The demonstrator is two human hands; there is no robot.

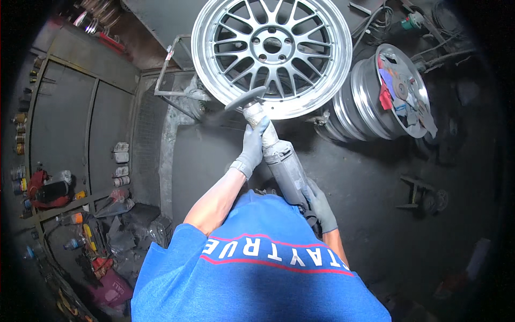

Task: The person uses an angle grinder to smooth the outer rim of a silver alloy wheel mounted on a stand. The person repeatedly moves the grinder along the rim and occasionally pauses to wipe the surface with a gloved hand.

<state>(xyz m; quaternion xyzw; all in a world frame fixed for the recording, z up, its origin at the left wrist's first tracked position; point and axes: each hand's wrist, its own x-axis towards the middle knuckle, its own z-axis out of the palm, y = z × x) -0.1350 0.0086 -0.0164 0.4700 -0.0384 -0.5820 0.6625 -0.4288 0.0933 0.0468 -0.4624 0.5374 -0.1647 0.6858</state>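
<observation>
Both my gloved hands hold a long grey angle polisher (pixel 289 174) tilted up toward a silver alloy wheel (pixel 272 45) ahead of me. My left hand (pixel 252 146) is wrapped around its neck, just below the head. Farther down, my right hand (pixel 321 206) grips the rear of the body, with some fingers hidden behind it. The polisher's round disc (pixel 245 98) is at the lower left of the wheel's polished rim; whether it touches the rim I cannot tell. The wheel stands with its multi-spoke face toward me.
To the right, more wheel rims (pixel 370 102) lie stacked on their side, with cloths and discs (pixel 399 88) in the nearest one. A metal frame (pixel 174 94) stands left of the wheel. Cans (pixel 122 157) and bags (pixel 115 204) line the left wall. Cables (pixel 375 24) hang at the upper right.
</observation>
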